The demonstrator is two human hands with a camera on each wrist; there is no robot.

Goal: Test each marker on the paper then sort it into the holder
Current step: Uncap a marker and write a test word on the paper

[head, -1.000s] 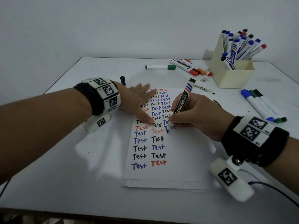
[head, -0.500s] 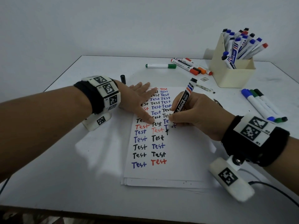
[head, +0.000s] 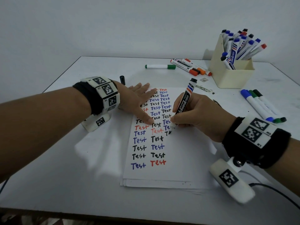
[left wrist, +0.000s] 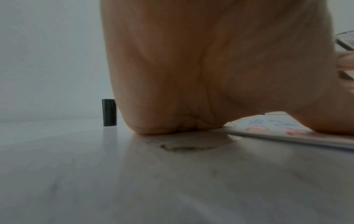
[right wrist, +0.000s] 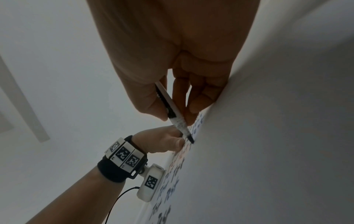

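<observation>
Pressing flat on the paper (head: 178,159), the left hand (head: 138,101) lies with its fingers (head: 142,88) straight and spread, hiding the starts of several "Test" words in the leftmost column; from the left wrist view only the heel of the palm shows, filling most of that picture, with the fingers out of sight. Just left of it a small black cap (left wrist: 109,112) stands upright on the white table (head: 65,168), half hidden behind the wrist in the head view. Further right, the right hand (head: 196,117) grips a black marker (head: 183,104), thumb and curled fingers pinched round its lower barrel, the tip touching the sheet at a half-written black word in the third column. The right wrist view shows that tip meeting the paper beside the left thumb, a contact that the head view partly covers with the knuckles. Behind, a green marker (head: 159,66) and a few red and orange ones lie near the table's far edge. At the far right a cream holder (head: 233,77) stands full of capped markers, and three more markers (head: 259,104), blue and green, lie in front of it. A plain pale wall (head: 129,26) backs the table; the room is dim.
</observation>
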